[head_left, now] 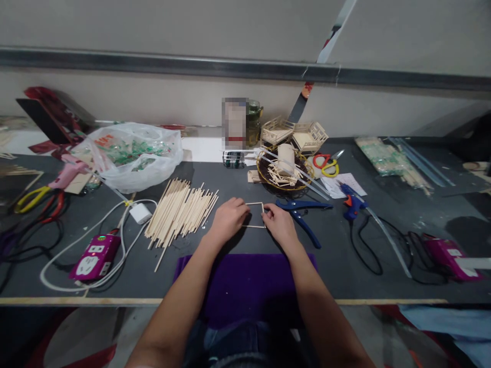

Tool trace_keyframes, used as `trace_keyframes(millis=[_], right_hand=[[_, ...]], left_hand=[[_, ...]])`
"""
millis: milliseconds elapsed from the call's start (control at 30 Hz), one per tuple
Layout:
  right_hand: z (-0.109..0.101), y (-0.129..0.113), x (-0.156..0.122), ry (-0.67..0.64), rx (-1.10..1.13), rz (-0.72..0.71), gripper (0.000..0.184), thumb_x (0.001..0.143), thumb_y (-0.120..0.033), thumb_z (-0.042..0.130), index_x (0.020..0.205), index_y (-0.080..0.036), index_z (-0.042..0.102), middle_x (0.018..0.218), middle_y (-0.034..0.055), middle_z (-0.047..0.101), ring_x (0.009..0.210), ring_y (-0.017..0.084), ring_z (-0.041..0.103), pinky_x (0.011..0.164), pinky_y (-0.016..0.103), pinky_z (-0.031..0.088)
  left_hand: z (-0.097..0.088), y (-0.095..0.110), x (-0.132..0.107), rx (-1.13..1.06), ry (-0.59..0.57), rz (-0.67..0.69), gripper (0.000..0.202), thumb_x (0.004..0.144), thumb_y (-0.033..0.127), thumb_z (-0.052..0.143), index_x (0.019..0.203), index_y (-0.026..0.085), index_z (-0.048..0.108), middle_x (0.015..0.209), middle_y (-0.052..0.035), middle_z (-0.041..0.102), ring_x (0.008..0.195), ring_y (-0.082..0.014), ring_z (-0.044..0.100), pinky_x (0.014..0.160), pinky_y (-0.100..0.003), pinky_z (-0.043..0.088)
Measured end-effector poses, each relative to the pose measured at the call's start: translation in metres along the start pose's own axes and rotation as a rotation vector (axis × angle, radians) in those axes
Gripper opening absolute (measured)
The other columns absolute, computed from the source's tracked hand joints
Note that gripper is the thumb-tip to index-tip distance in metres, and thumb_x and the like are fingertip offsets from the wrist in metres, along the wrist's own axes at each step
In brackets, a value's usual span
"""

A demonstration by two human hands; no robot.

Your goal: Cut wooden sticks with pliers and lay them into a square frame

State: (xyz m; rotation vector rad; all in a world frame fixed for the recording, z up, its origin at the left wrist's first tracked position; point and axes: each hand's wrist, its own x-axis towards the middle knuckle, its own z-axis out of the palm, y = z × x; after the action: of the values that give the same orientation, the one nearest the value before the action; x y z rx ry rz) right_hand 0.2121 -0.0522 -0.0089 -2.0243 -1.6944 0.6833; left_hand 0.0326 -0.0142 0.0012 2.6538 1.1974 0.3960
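Note:
Between my hands, on the dark table, is a small rectangular frame of thin wooden sticks [253, 226]. My left hand [230, 217] is closed at the frame's left side and hides that end. At the right side, my right hand [276, 220] pinches the short upright stick between thumb and fingers. To the left of my left hand lies a loose pile of thin wooden sticks [178, 212]. Blue cutters [307, 217] lie beside my right hand, their handles spread.
A round basket [264, 180] of short sticks stands behind my hands, with wooden hexagonal trays [309, 137] beyond. A blue glue gun [351, 202] and scissors [330, 164] lie right. Left are a plastic bag [141, 176], a purple power strip [95, 255] and white cables. A purple cloth [245, 286] covers the front edge.

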Motion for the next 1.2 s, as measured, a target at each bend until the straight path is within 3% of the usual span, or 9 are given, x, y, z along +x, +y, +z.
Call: trace_keyframes(millis=[100, 233, 467, 1200], right_hand=[[0.0, 0.0, 0.0, 0.008, -0.002, 0.002, 0.024, 0.082, -0.023, 0.055, 0.103, -0.02, 0.067, 0.068, -0.0006, 0.064, 0.064, 0.015, 0.058, 0.063, 0.024, 0.037], [0.001, 0.001, 0.0, 0.02, 0.003, -0.011, 0.024, 0.082, -0.024, 0.055, 0.103, -0.02, 0.067, 0.067, -0.0007, 0.064, 0.063, 0.015, 0.057, 0.062, 0.024, 0.037], [0.001, 0.003, -0.001, 0.033, 0.009, -0.006, 0.023, 0.081, -0.024, 0.056, 0.101, -0.02, 0.067, 0.067, -0.0007, 0.063, 0.061, 0.015, 0.056, 0.061, 0.024, 0.036], [0.001, 0.003, -0.001, 0.031, 0.004, -0.004, 0.024, 0.082, -0.025, 0.055, 0.102, -0.02, 0.067, 0.068, -0.0002, 0.064, 0.062, 0.016, 0.057, 0.062, 0.025, 0.037]], left_hand=[[0.001, 0.015, -0.017, 0.038, -0.081, -0.031, 0.015, 0.091, 0.024, 0.053, 0.086, 0.019, 0.066, 0.087, -0.0046, 0.062, 0.087, -0.0196, 0.054, 0.072, -0.03, 0.041], [0.009, 0.024, -0.028, 0.063, -0.106, -0.027, 0.015, 0.092, 0.021, 0.051, 0.087, 0.019, 0.065, 0.089, -0.0046, 0.062, 0.085, -0.0195, 0.052, 0.07, -0.03, 0.04], [0.013, 0.024, -0.025, 0.049, -0.108, -0.013, 0.021, 0.094, 0.023, 0.047, 0.084, 0.019, 0.065, 0.086, -0.0046, 0.062, 0.082, -0.0183, 0.052, 0.068, -0.03, 0.039], [0.004, 0.026, -0.025, 0.002, -0.154, -0.074, 0.024, 0.096, 0.027, 0.043, 0.086, 0.02, 0.065, 0.087, -0.0048, 0.062, 0.087, -0.0187, 0.053, 0.067, -0.028, 0.039]])
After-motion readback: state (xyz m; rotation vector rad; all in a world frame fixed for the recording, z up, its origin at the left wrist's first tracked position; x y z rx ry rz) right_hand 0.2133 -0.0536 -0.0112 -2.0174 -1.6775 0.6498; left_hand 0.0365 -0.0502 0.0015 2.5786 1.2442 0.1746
